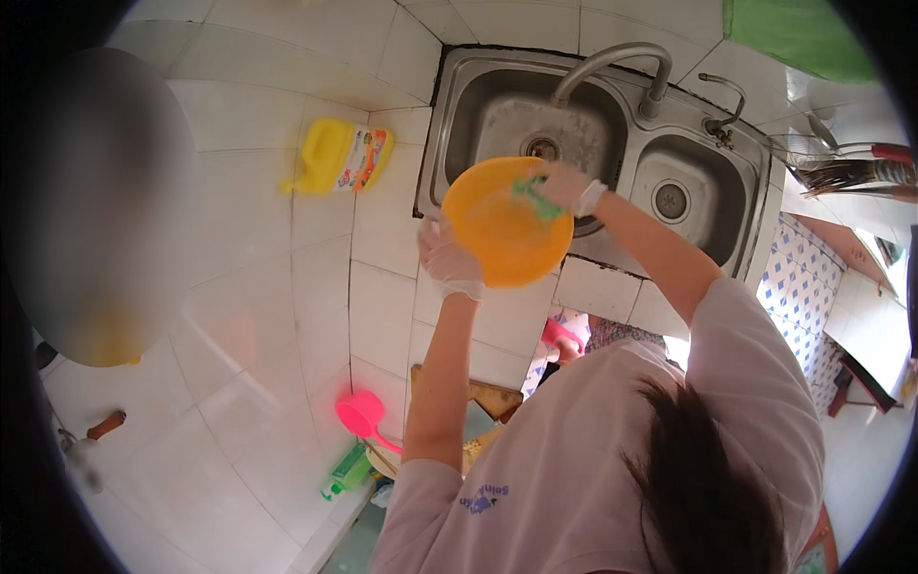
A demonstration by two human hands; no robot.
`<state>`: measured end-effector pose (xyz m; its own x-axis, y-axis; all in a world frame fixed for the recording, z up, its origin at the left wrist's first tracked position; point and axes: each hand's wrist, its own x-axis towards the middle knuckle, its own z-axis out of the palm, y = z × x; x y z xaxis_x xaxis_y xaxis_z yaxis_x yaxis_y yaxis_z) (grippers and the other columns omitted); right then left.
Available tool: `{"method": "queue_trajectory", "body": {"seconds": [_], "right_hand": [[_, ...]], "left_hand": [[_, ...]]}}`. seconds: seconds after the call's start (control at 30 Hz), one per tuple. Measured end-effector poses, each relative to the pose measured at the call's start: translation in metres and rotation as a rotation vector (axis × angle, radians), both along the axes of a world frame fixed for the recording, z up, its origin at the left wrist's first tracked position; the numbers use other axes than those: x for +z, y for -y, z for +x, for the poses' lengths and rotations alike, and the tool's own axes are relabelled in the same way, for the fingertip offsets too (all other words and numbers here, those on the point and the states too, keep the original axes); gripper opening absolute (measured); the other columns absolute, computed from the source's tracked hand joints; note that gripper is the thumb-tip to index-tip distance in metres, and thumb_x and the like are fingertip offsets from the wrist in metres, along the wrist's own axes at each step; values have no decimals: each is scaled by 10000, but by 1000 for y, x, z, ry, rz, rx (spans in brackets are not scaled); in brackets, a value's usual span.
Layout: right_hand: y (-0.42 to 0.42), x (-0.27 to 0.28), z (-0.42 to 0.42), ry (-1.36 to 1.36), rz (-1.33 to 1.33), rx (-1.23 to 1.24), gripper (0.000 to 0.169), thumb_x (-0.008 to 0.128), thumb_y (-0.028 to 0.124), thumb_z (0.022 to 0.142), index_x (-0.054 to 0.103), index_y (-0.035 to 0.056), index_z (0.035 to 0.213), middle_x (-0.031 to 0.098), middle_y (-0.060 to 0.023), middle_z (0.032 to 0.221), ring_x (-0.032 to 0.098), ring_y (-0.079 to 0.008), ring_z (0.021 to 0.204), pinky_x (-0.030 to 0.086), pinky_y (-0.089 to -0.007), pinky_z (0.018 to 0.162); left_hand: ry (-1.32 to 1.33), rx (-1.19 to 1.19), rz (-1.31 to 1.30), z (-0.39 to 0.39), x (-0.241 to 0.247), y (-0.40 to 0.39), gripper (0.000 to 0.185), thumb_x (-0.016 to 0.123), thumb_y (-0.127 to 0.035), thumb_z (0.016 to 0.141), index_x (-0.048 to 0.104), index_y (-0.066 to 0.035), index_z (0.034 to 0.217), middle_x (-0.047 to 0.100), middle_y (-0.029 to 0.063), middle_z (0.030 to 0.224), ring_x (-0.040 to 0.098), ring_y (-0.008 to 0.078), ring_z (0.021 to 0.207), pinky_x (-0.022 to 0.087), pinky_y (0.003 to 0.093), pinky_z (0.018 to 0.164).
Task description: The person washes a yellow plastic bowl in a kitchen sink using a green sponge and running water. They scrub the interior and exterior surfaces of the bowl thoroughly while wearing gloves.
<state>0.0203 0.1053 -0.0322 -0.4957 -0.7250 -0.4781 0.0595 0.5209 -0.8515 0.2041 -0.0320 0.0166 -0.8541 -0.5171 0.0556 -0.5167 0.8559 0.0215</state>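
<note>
A yellow-orange plastic basin (495, 240) is tilted over the front left of the large steel sink bowl (495, 107). My left hand (448, 258), in a thin clear glove, grips the basin's left rim. My right hand (566, 188), gloved the same way, holds a green cloth or scrubber (539, 199) against the basin's inside near its upper right rim. The right hand and the green piece are blurred, so the exact kind of cleaning piece cannot be told.
A curved faucet (617, 61) arches over the large bowl. On the right is a smaller sink bowl (688, 158) with a small tap (724, 118). A yellow detergent jug (346, 156) stands left. Nearer me are a pink dipper (361, 414) and a green pump bottle (350, 470).
</note>
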Motion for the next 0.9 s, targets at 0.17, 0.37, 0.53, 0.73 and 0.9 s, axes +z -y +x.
{"method": "queue_trajectory", "body": {"seconds": [0.17,0.37,0.53,0.73,0.9], "right_hand": [[-33,-73,-39,-31,-467,-479,263,524,201,872,580,69,1092,610,-78,1045,595,-195,928,476,-304,800],[-53,-36,-34,849,-568,-1051,261,474,180,920,526,47,1140,579,-43,1085,561,-163,983,463,-316,841],[-60,-26,-30,1039,-675,-1110,234,497,209,917,539,74,1104,592,-45,1028,587,-171,901,475,-310,814],[-48,24,5,424,-232,-653,190,545,201,883,565,68,1017,612,-79,953,597,-223,876,519,-373,677],[-43,-5,53,-833,203,-65,244,600,250,804,607,52,947,612,-157,933,586,-314,867,493,-403,697]], "left_hand": [[238,-559,491,25,-20,-11,461,549,-374,817,534,-91,1181,545,132,1169,438,257,1190,287,428,1013],[496,-675,294,34,-16,-24,267,573,-248,776,631,-126,1007,643,76,966,600,256,932,429,384,871],[493,-634,325,13,-14,-32,159,567,-174,749,630,-108,879,648,89,767,640,267,722,490,391,646],[624,-478,302,-21,-15,-51,127,524,-134,786,629,-96,845,660,86,798,651,251,727,498,367,574],[625,-536,229,-32,-9,-58,136,501,-131,807,629,-95,835,659,72,793,651,242,721,498,346,570]]}}
